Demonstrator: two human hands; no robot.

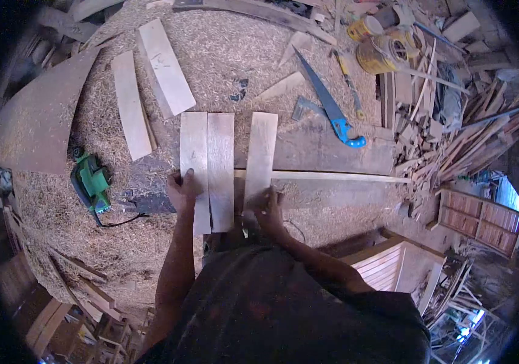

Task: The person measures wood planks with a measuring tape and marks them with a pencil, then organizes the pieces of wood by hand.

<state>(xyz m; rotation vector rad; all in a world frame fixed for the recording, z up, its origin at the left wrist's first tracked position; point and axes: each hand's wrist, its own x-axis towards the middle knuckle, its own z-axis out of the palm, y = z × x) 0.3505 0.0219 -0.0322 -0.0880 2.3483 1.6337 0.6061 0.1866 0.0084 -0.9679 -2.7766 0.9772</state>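
While left hand (182,191) grips plank (193,142), right (271,217) grips board (261,145).

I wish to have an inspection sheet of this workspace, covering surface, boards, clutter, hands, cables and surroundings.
Surface: wood shavings spread over much of it.
Boards: left board and middle board side by side; right board apart from them.
Clutter: blue-handled saw, green power tool, yellow buckets.
Hands: left hand grips left board; right hand grips right board.
Cables: dark cord beside the power tool.
Surroundings: scrap wood, slatted wooden panel.
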